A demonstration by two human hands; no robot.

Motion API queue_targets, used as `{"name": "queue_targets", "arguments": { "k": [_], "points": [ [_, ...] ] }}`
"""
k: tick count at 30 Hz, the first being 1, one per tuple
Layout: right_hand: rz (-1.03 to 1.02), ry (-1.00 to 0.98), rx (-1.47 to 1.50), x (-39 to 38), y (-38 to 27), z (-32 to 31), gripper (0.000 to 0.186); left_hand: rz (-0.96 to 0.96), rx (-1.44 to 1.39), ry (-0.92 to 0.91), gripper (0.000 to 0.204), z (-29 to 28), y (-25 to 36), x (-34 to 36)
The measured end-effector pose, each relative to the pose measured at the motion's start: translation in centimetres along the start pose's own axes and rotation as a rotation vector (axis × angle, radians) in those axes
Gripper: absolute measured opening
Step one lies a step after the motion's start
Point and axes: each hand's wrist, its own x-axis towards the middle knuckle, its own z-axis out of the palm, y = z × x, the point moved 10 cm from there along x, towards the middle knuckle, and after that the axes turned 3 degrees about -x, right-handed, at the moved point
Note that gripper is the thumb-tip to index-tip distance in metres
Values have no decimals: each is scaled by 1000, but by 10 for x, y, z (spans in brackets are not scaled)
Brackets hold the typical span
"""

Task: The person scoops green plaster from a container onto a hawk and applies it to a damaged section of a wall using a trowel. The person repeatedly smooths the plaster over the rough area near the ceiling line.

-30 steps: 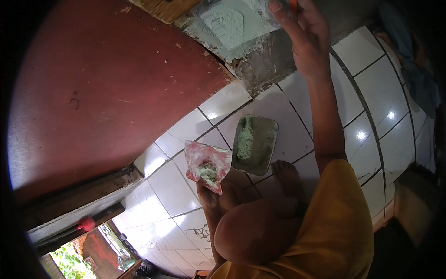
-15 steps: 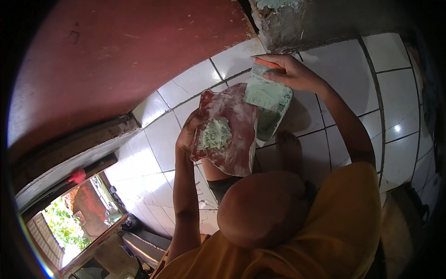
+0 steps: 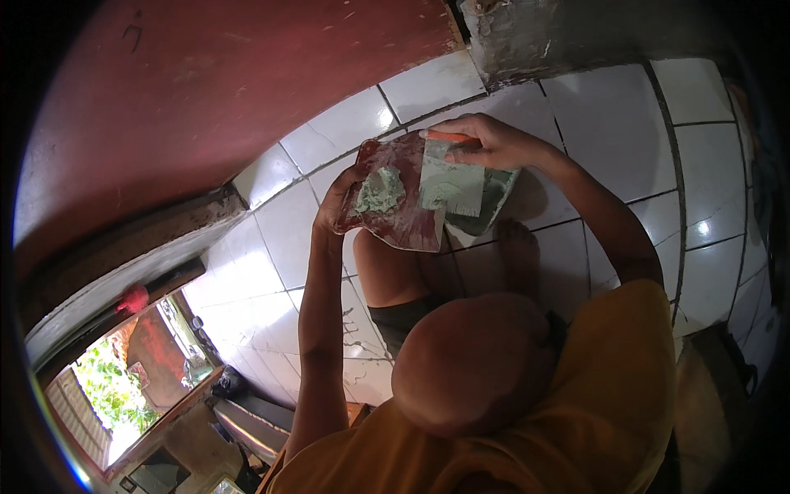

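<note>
My left hand (image 3: 336, 204) grips the left edge of a reddish-brown board (image 3: 415, 230) with an irregular outline and whitish smears. A lump of pale green putty (image 3: 381, 191) sits on the board's left part. In my right hand (image 3: 498, 144) is a wide scraper (image 3: 453, 185) with an orange edge along its top, its flat blade coated in pale putty. The blade overlaps the board's right part; whether it touches the board I cannot tell. Partly hidden behind the blade is a container (image 3: 498, 193) with green residue inside.
White floor tiles (image 3: 597, 123) with dark joints lie around me. My bare foot (image 3: 518, 247) rests near the container. A red wall (image 3: 206, 90) rises at the far left, and a grey rough wall (image 3: 568, 37) at the back. An opening (image 3: 123, 387) shows daylight at the lower left.
The scraper has moved left and slightly down, from above the container to over the board. The board has tilted and appears narrower, its near edge higher in view.
</note>
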Motion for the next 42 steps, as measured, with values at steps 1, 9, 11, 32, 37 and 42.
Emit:
{"name": "queue_targets", "arguments": {
  "k": [1,9,11,32,37,42],
  "points": [
    [-77,3,-63,2,-3,5,55,1,-27,4,48,-7,-2,0],
    [-5,-5,183,-10,-29,28,49,122,211,79,48,-22,24,-15],
    [-44,166,303,-12,-34,3,47,107,247,77,46,-22,27,-22],
    [-374,266,-287,37,-108,37,41,-15,472,0,49,13,37,-32],
    [-279,158,-244,44,-101,53,41,-25,400,24,41,6,37,-37],
    [-413,170,-247,39,-111,52,41,5,510,58,37,9,45,-44]
  ]
}}
